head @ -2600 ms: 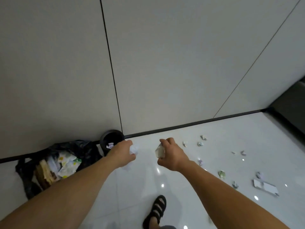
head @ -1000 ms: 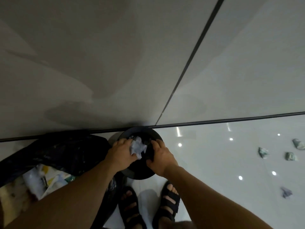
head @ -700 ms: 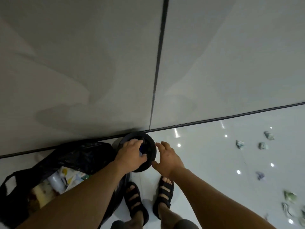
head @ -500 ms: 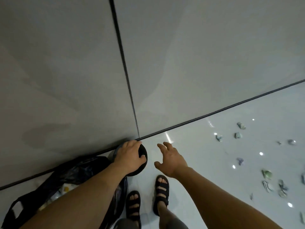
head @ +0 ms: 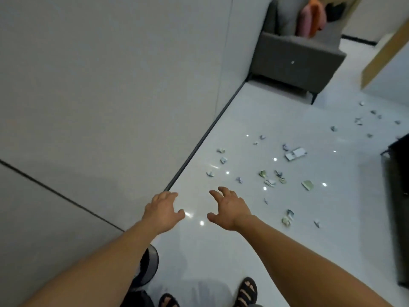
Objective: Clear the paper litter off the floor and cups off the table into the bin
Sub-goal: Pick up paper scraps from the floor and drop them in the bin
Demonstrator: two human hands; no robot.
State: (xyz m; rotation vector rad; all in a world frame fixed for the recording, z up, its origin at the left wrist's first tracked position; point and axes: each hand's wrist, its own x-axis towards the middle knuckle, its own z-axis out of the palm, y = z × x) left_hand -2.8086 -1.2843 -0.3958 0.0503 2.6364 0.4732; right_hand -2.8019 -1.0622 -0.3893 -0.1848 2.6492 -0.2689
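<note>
Both my hands hang empty over the glossy white floor, fingers spread loosely. My left hand is near the wall's dark baseboard, my right hand a little to its right. Several crumpled paper scraps lie scattered across the floor ahead and to the right. A flat white card lies further out among them. The small black bin stands by the wall, low in view and mostly hidden behind my left forearm. No cups or table top can be made out.
A grey wall runs along the left. A grey sofa with pink and orange cushions stands at the far end. A dark piece of furniture lines the right edge. My sandalled feet are at the bottom.
I have let go of the paper into the bin and pulled both hands away from it. My view has swung right, from the bin and black bag towards the littered floor.
</note>
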